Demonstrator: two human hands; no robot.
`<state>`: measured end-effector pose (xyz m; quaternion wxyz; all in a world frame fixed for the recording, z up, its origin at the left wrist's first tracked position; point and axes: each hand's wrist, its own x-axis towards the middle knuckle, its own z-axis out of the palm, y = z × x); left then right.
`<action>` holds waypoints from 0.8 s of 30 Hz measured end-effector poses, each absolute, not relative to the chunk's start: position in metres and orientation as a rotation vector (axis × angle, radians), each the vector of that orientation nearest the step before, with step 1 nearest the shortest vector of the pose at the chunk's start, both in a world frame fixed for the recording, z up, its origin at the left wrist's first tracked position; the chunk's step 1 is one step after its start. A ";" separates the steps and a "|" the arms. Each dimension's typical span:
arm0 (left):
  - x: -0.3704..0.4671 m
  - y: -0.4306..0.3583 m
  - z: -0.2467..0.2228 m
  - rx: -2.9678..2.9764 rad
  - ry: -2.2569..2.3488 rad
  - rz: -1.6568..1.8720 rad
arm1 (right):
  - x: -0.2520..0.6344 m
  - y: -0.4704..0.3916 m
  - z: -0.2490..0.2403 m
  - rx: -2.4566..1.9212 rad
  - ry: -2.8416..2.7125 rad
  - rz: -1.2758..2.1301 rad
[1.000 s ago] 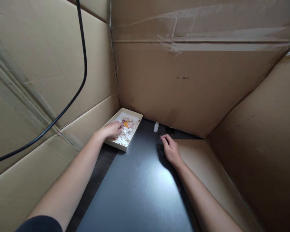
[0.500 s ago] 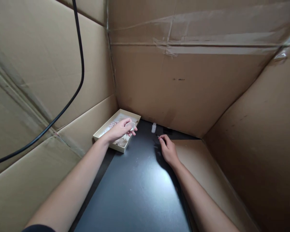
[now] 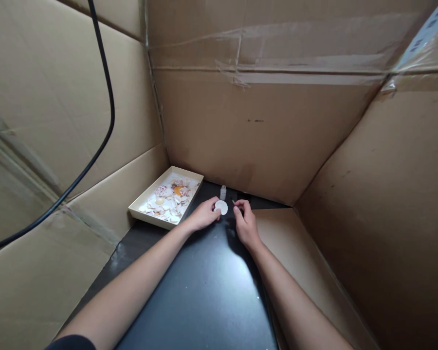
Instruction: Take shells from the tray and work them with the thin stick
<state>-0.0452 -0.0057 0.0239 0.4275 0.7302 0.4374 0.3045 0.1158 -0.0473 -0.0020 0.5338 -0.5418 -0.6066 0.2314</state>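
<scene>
My left hand [image 3: 206,214] is closed on the edge of a flat, round white shell [image 3: 221,207], its pale face turned up above the dark table. Just to the right, my right hand [image 3: 246,222] pinches a small thin brush [image 3: 233,201] whose dark tip points toward the shell without touching it. Most of the brush's handle is hidden in the fingers. Behind the shell stands a small whitish bottle [image 3: 223,193], upright and with no cap visible on it. A shallow cream tray [image 3: 145,219] to the left holds several shells [image 3: 164,201] in white, orange and reddish patterns.
Cardboard walls [image 3: 219,126] enclose the dark glossy table [image 3: 200,291] at the back and sides. A flat cardboard sheet [image 3: 281,243] lies to the right under my forearm. A black cable [image 3: 111,107] hangs at the upper left.
My left hand has moved right and away from over the tray, bringing the white shell close to the brush. My right hand stays nearly in place. The view has shifted slightly.
</scene>
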 end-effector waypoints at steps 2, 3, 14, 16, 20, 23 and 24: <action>-0.039 0.001 0.011 1.827 1.104 0.902 | 0.114 -0.048 -0.002 -1.285 -1.441 0.558; -0.037 0.003 0.006 1.815 1.113 0.954 | 0.113 -0.048 -0.002 -1.278 -1.457 0.566; -0.033 -0.003 -0.005 1.752 1.093 1.109 | 0.109 -0.051 0.003 -1.215 -1.482 0.534; -0.033 -0.003 -0.003 1.805 1.134 1.132 | 0.110 -0.052 0.004 -1.205 -1.440 0.484; -0.034 -0.001 -0.002 1.887 1.171 1.201 | 0.110 -0.052 0.005 -1.238 -1.384 0.476; -0.035 0.000 -0.003 1.752 1.116 1.134 | 0.110 -0.051 0.005 -1.247 -1.405 0.537; -0.035 0.000 -0.003 1.690 1.087 1.108 | 0.110 -0.050 0.004 -1.243 -1.422 0.551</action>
